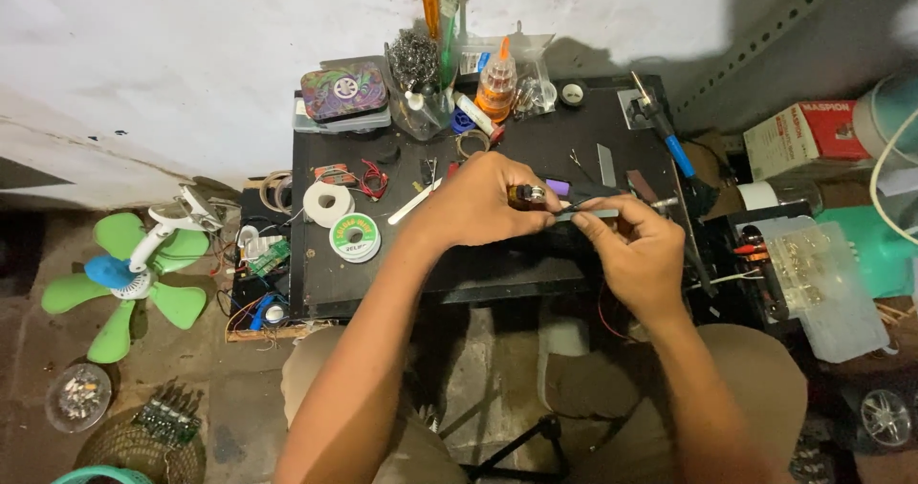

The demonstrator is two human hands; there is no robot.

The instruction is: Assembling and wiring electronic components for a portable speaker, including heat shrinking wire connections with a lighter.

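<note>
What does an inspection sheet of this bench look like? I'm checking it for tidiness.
Surface: small black table, crowded along its back edge, bare near the front.
Job's things: lighter in the left hand; thin dark strip pinched by the right hand.
Clutter: solder spool, white tape roll, patterned tin, orange-capped bottle, blue-handled soldering iron.
Grippers: both hands closed on their items above the table.
Cables: red wire on the table; loose wires at its left.
Surroundings: green fan on the floor, clear plastic box to the right.
</note>
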